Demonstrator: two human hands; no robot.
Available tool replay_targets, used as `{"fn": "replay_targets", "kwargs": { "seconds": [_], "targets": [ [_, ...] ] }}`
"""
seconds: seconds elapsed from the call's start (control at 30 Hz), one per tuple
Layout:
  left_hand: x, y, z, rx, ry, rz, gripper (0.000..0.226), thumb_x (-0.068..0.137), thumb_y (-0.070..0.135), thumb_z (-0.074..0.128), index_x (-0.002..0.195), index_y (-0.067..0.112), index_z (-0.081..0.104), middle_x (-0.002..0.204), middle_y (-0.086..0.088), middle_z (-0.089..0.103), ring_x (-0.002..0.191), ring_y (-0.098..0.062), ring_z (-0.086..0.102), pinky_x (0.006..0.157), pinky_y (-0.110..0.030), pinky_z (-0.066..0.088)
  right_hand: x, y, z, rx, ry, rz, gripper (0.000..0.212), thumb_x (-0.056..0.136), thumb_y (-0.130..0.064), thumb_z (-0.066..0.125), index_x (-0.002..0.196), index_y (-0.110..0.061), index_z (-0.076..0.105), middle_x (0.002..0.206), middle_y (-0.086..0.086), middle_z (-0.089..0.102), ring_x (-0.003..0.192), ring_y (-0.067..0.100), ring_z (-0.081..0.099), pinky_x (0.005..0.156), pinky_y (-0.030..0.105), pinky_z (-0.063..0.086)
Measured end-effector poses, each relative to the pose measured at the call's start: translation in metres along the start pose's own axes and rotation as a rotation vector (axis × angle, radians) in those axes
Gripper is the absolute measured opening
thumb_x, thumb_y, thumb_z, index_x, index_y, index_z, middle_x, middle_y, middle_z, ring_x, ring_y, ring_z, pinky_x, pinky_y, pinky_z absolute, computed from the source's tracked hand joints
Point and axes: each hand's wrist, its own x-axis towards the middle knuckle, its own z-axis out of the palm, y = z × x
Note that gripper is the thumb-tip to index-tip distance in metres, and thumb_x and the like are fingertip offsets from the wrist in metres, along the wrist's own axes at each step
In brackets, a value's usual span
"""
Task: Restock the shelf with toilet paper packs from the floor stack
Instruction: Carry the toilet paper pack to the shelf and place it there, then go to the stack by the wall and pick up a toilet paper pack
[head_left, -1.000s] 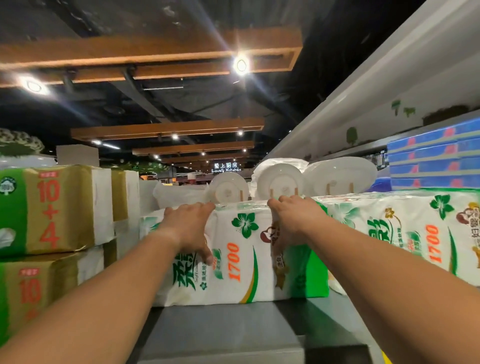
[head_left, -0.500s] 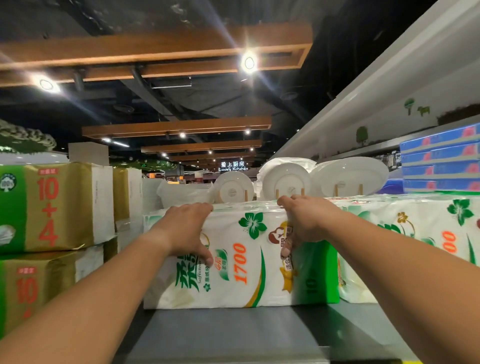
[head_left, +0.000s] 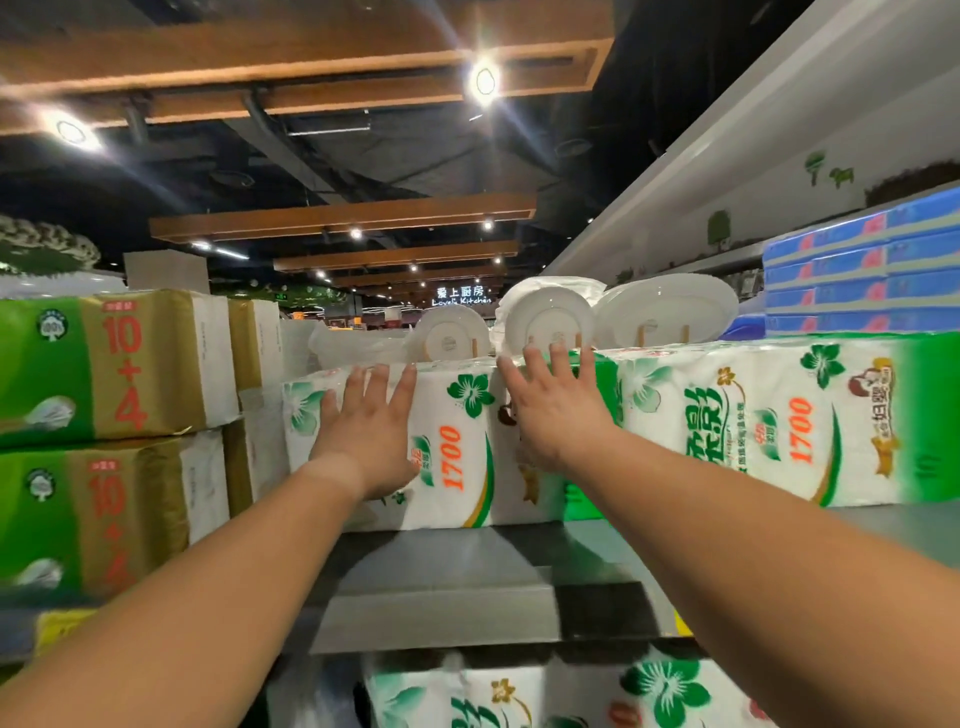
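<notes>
From the head view, I am pressing both grips flat and wide, fingers straight, against the front of the toilet paper pack (head_left: 457, 447) — left hand (head_left: 369, 441) and right hand (head_left: 558, 415) holding nothing. The pack is sitting on the shelf (head_left: 441, 566), just left of a neighbouring pack (head_left: 769, 421). Beyond my fingertips white plates (head_left: 550, 322) are standing — pushing too far risks, I judge, knocking them over.

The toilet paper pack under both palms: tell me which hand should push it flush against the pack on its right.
Left hand, probably: it lies on the toilet paper pack farthest from the neighbouring pack.
</notes>
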Motion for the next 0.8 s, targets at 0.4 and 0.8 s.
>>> {"fn": "replay_targets", "kwargs": {
  "seconds": [0.4,0.8],
  "targets": [
    [-0.059,0.032,-0.031,-0.083,0.062,0.290,0.099,0.090,0.063,0.060,0.164,0.025,0.005,0.170,-0.008,0.010,0.155,-0.034,0.004,0.123,-0.056,0.013,-0.115,-0.006,-0.049,-0.014,-0.052,0.229,0.107,0.085,-0.070,0.064,0.162,-0.024,0.006,0.169,0.013,0.005,0.155,0.040,0.001,0.121,0.066,0.004],
    [-0.195,0.193,-0.034,-0.270,0.067,0.795,0.096,0.086,0.066,0.063,0.160,0.023,0.019,0.162,-0.008,0.028,0.149,-0.033,0.021,0.119,-0.051,0.026,-0.369,0.011,-0.071,-0.090,-0.262,0.734,0.099,0.086,-0.065,0.066,0.160,-0.024,0.014,0.166,0.013,0.012,0.153,0.039,0.008,0.119,0.064,0.012]
  ]
}}
